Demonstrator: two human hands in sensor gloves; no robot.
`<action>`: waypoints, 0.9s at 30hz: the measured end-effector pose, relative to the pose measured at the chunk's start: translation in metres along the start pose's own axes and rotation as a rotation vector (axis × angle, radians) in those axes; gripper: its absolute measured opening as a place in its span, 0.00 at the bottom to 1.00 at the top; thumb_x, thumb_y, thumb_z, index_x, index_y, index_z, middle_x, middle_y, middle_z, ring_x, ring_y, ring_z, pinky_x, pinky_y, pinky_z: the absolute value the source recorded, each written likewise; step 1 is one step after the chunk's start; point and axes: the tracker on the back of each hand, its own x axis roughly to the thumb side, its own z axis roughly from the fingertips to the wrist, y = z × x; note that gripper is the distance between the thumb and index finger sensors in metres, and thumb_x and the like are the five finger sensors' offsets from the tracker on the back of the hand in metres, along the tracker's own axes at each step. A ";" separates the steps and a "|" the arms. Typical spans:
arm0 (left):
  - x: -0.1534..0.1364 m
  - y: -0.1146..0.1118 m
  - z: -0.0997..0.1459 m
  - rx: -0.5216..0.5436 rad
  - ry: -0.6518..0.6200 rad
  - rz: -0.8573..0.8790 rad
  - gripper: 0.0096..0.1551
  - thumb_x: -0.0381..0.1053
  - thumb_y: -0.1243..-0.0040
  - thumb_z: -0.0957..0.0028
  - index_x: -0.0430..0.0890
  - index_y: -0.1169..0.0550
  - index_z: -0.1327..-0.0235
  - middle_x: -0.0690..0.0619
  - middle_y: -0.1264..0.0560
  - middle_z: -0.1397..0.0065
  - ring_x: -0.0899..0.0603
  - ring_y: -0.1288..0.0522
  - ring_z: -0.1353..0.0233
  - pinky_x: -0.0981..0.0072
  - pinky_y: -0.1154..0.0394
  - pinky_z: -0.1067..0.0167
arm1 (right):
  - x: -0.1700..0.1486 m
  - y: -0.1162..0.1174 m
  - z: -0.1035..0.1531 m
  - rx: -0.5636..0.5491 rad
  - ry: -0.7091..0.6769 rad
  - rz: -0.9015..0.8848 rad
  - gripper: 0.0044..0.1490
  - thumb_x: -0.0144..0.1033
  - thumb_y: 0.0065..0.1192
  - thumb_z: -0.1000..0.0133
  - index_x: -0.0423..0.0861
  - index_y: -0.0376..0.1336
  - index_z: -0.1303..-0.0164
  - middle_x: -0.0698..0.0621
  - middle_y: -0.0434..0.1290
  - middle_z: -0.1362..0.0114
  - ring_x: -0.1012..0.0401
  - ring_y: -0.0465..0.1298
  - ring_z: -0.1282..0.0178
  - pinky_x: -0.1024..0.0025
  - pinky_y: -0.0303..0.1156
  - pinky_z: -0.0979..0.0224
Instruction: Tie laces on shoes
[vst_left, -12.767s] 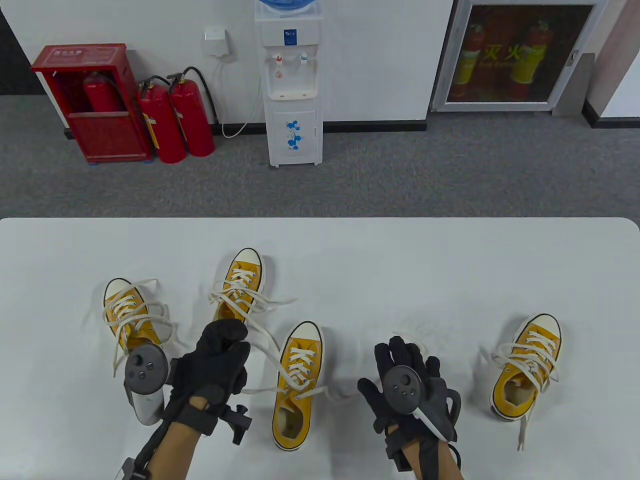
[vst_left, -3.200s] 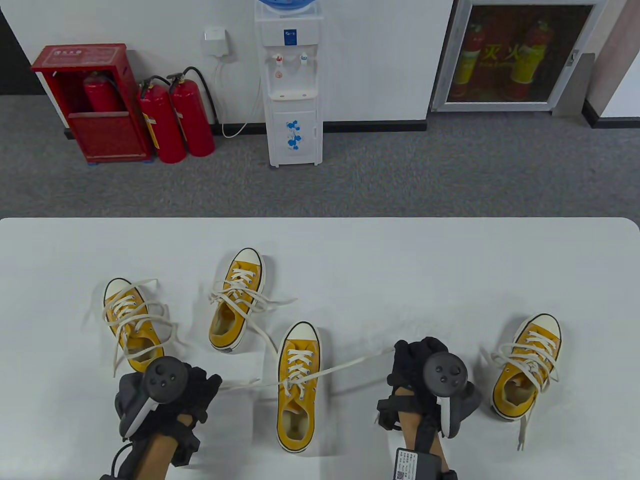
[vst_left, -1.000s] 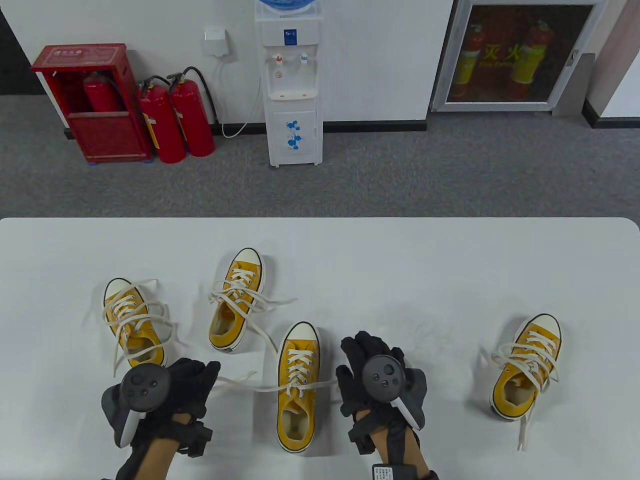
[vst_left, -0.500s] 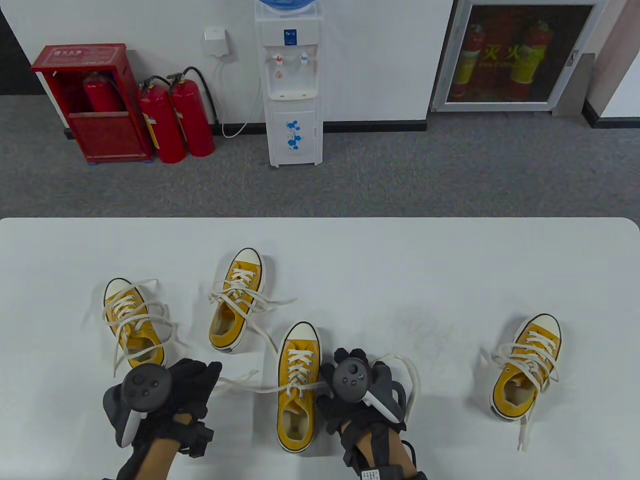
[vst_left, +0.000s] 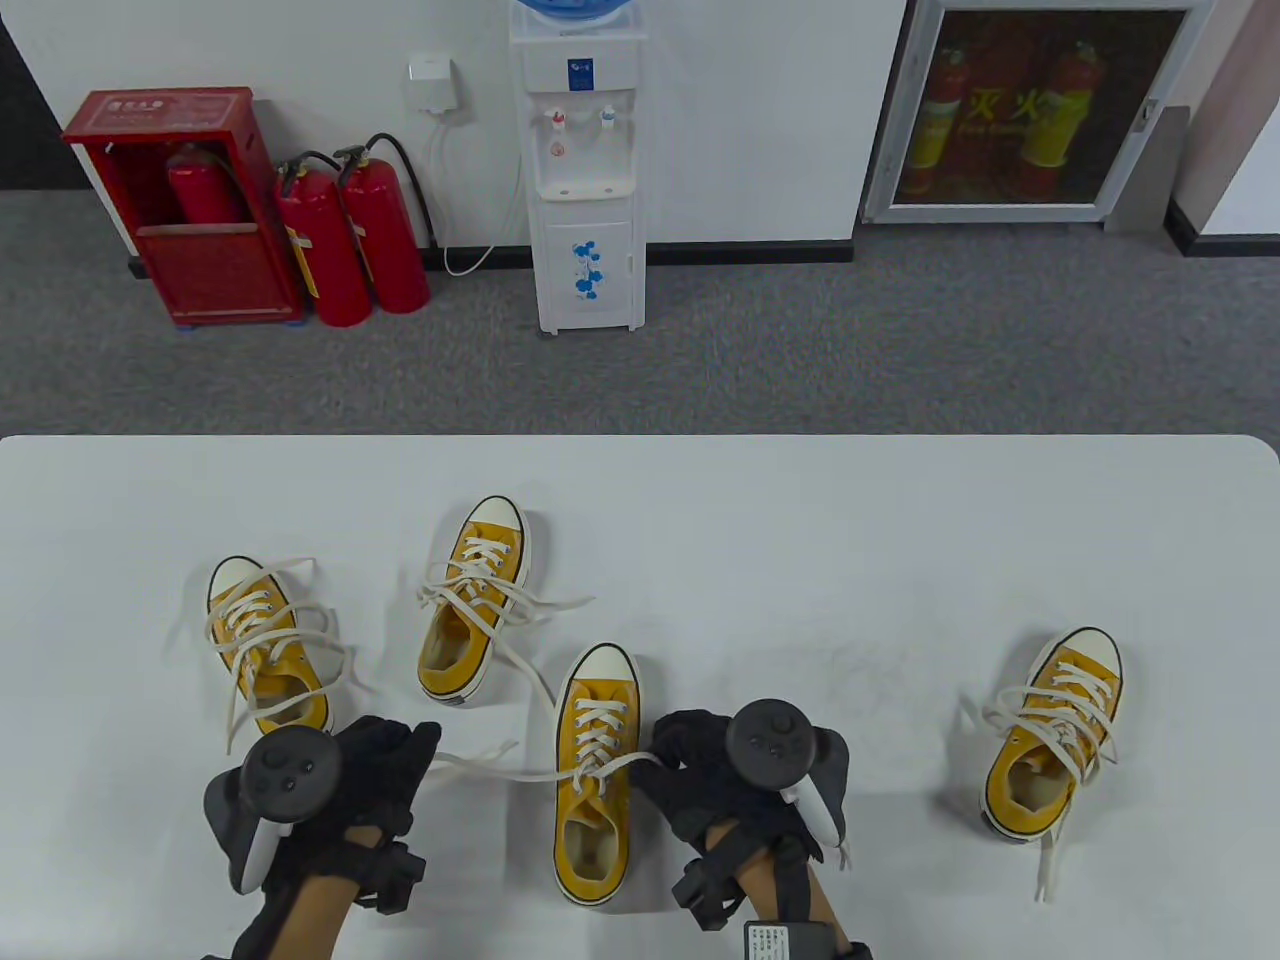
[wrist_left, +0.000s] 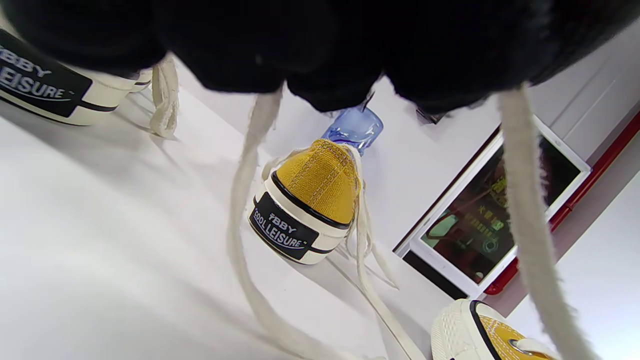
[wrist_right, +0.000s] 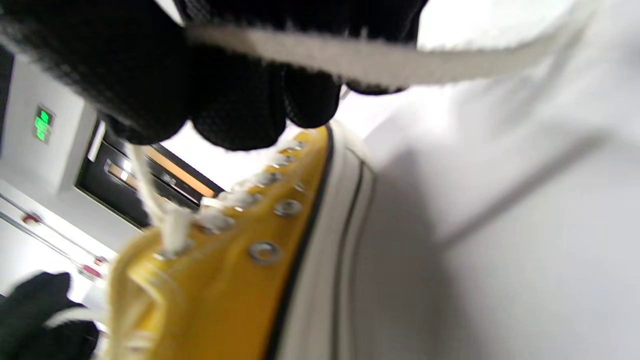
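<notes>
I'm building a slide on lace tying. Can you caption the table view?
Gloved left hand and right hand each grip a lace end of the nearest yellow sneaker among four on the white table.

Your centre shoe (vst_left: 594, 775) is yellow woven canvas with a smooth rubber toe cap and shiny metal eyelets (wrist_right: 264, 251). Its lace (vst_left: 500, 768) is flat, fuzzy cotton. Both gloves look matt black knit; the bench (vst_left: 800, 530) is smooth, matt white.
</notes>
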 end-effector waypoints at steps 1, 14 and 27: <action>0.000 0.000 0.000 0.000 0.000 0.001 0.19 0.71 0.39 0.52 0.58 0.11 0.84 0.56 0.15 0.62 0.48 0.17 0.70 0.48 0.18 0.63 | 0.000 -0.001 0.000 -0.001 -0.010 -0.039 0.25 0.57 0.72 0.53 0.49 0.77 0.59 0.52 0.72 0.31 0.47 0.68 0.23 0.25 0.43 0.24; 0.000 0.000 0.000 0.006 -0.001 0.005 0.19 0.71 0.39 0.52 0.58 0.11 0.84 0.56 0.15 0.62 0.48 0.17 0.70 0.48 0.18 0.63 | 0.005 0.006 0.001 0.131 -0.110 -0.647 0.28 0.60 0.72 0.53 0.46 0.78 0.62 0.52 0.73 0.29 0.47 0.69 0.21 0.26 0.48 0.24; 0.001 -0.002 0.000 -0.015 -0.013 0.079 0.19 0.71 0.40 0.51 0.58 0.11 0.83 0.56 0.15 0.61 0.48 0.17 0.70 0.48 0.18 0.62 | 0.012 0.014 0.001 0.248 -0.150 -0.872 0.30 0.51 0.70 0.49 0.44 0.74 0.43 0.51 0.69 0.22 0.42 0.66 0.17 0.24 0.41 0.23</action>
